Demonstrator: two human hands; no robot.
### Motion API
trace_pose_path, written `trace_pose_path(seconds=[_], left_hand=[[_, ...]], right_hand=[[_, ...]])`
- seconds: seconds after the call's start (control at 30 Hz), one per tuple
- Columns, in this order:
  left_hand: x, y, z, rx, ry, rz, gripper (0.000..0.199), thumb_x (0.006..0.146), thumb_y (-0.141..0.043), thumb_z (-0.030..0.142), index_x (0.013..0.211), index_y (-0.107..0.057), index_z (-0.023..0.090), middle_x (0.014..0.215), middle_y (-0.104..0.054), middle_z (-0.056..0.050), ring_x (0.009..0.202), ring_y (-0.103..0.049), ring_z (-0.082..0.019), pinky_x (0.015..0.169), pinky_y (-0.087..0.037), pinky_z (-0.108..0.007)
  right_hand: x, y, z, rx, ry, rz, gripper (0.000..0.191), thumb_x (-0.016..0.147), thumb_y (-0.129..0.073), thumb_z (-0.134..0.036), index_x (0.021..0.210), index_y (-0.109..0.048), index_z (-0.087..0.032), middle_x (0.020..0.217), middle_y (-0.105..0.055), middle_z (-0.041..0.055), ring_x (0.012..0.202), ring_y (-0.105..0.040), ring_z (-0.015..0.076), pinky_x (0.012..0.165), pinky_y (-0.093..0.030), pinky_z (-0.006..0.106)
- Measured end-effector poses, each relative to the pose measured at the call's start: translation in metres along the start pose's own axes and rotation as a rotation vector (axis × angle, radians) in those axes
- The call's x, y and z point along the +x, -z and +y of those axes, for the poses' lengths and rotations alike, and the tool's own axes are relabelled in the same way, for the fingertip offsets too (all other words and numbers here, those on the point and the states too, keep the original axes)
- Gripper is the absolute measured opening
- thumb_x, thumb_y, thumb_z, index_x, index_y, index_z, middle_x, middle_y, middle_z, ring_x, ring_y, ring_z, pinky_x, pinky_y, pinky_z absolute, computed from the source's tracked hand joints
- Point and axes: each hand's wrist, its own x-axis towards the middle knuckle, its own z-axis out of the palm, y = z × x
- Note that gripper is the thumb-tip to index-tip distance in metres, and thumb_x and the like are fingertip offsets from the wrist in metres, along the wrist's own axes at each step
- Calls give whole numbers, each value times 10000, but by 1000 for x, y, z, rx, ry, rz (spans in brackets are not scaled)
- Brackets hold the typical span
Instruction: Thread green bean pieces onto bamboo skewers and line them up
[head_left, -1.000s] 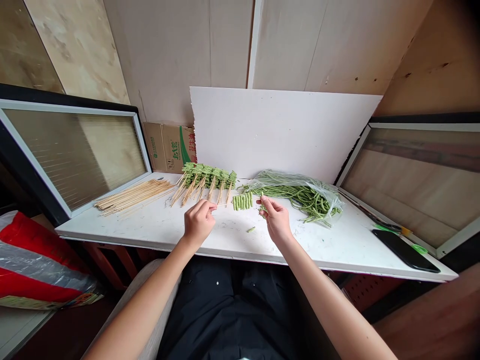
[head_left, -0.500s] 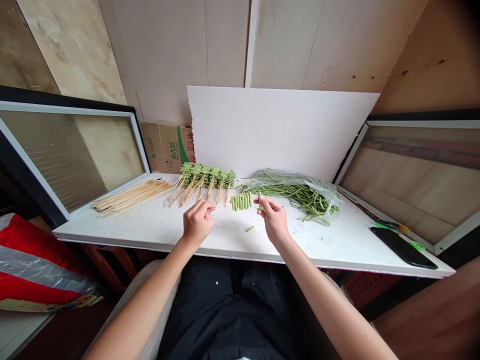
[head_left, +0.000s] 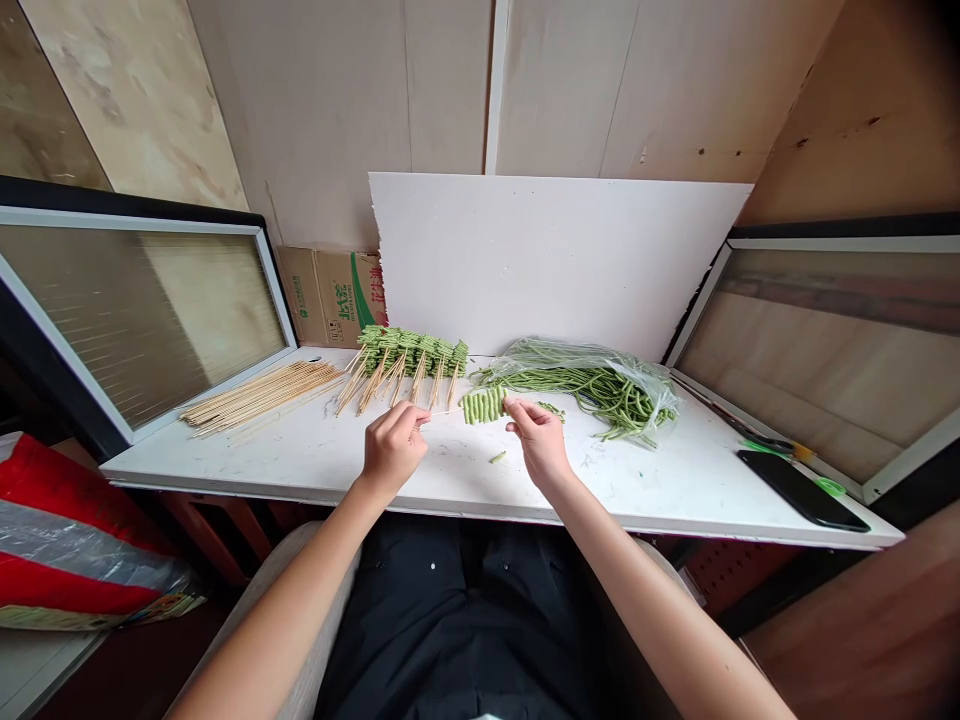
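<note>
Your right hand (head_left: 541, 440) has come in to meet the row of bean pieces (head_left: 480, 406), where half a second ago it held a piece just clear of it; your left hand has hardly shifted. Your left hand (head_left: 395, 440) is curled closed round one skewer (head_left: 448, 411), which carries that row between your hands, over the white table (head_left: 300, 470). Your right thumb and finger are pinched together at the end piece (head_left: 502, 402).

You look well along overall: a heap of filled skewers (head_left: 409, 352) lies behind your left hand, and the one you hold seems nearly full. Left to use, by my judgement, are the bare skewers (head_left: 262, 395) on your left and the long beans (head_left: 574, 381) spilling from the plastic bag (head_left: 585, 352) on your right.

Counting for you: one skewer in hand with roughly eight pieces, one stray bean piece (head_left: 498, 457) lying nearer you, one bag, and one small cluster of cut pieces (head_left: 553, 410) just beyond your right hand. Filled skewers, bare skewers and long beans are each many, overlapping too closely for you to get an exact number
</note>
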Motion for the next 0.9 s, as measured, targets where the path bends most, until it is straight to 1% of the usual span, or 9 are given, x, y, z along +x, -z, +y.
trace_pose_path(seconds=[0.17, 0.27, 0.4, 0.47, 0.53, 0.63, 0.7, 0.77, 0.9], left_hand=[[-1, -2, 4, -46, 22, -20, 311, 839, -493, -46, 848, -658, 217, 804, -747, -25, 748, -733, -183, 648, -539, -275], [-1, -3, 2, -49, 21, -9, 309, 855, -496, -45, 854, -661, 215, 821, -752, -27, 760, -733, -184, 658, -537, -277], [2, 0, -5, -33, 50, 9, 282, 885, -519, -20, 854, -672, 214, 835, -758, -32, 779, -729, -192, 679, -534, -282], [3, 3, -10, -29, 65, 28, 267, 902, -527, -3, 860, -678, 213, 845, -761, -34, 781, -727, -191, 685, -530, -280], [4, 4, -13, -24, 78, 50, 244, 918, -538, 19, 864, -679, 210, 840, -756, -34, 775, -723, -189, 684, -525, -277], [5, 4, -16, -17, 96, 62, 215, 933, -549, 47, 860, -674, 207, 823, -745, -34, 763, -716, -188, 676, -514, -273], [4, 3, -16, -15, 105, 58, 213, 935, -546, 52, 858, -672, 206, 820, -743, -33, 760, -713, -187, 673, -510, -271], [4, 3, -16, -24, 111, 51, 217, 933, -542, 48, 864, -674, 206, 829, -744, -32, 767, -714, -186, 677, -510, -268], [4, 3, -15, -50, 98, 55, 219, 927, -550, 31, 880, -676, 204, 837, -743, -25, 769, -716, -182, 684, -513, -265]], right_hand=[[-2, -3, 3, 30, -48, 33, 357, 685, -919, -557, 835, -834, -245, 1065, -800, 94, 1014, -693, 277, 651, -529, 338], [-2, -2, -1, 21, -49, 7, 352, 690, -918, -551, 850, -840, -247, 1079, -800, 94, 1047, -687, 285, 654, -533, 332], [5, 5, -7, -28, -2, -102, 364, 776, -853, -567, 971, -851, -260, 1139, -795, 94, 1088, -690, 282, 684, -549, 322], [11, 15, -9, -99, 20, -226, 399, 857, -760, -605, 1041, -849, -262, 1118, -805, 104, 1089, -705, 283, 703, -557, 327], [16, 28, -9, -270, 53, -414, 374, 889, -728, -591, 1020, -853, -264, 1093, -813, 108, 1048, -721, 285, 731, -564, 345], [21, 44, -5, -700, 131, -632, 212, 789, -869, -420, 942, -861, -274, 1076, -813, 99, 1040, -711, 308, 831, -571, 387], [21, 48, 0, -980, 122, -693, 223, 757, -890, -274, 977, -863, -256, 1095, -809, 106, 1066, -709, 318, 891, -561, 390], [20, 47, 6, -1170, 82, -729, 221, 805, -821, -169, 1017, -861, -220, 1109, -808, 119, 1036, -728, 303, 880, -555, 356], [17, 40, 13, -1300, 100, -720, 248, 857, -679, -52, 964, -859, -186, 1018, -820, 128, 966, -744, 284, 792, -540, 309]])
